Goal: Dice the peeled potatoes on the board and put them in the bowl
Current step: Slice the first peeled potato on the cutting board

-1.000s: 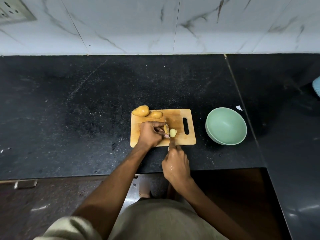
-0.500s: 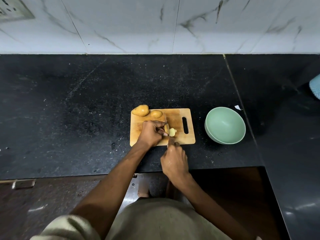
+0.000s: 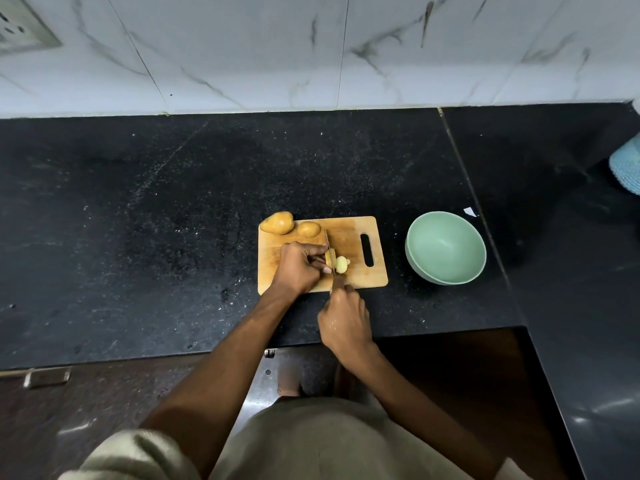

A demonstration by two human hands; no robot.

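Observation:
A wooden cutting board lies on the black counter. My left hand holds a peeled potato down on the board, fingers curled over it. My right hand grips the handle of a knife whose blade stands in the potato. A pale cut-off piece lies just right of the blade. Two whole potatoes sit at the board's far left corner. An empty green bowl stands to the right of the board.
The black granite counter runs to a white marble wall. A seam divides it from a second slab on the right, where a light blue object shows at the frame edge. A small white scrap lies behind the bowl.
The knife has stayed in the potato, with my right hand shifting slightly forward along the cut. My left hand keeps its hold. Bowl and whole potatoes are unmoved.

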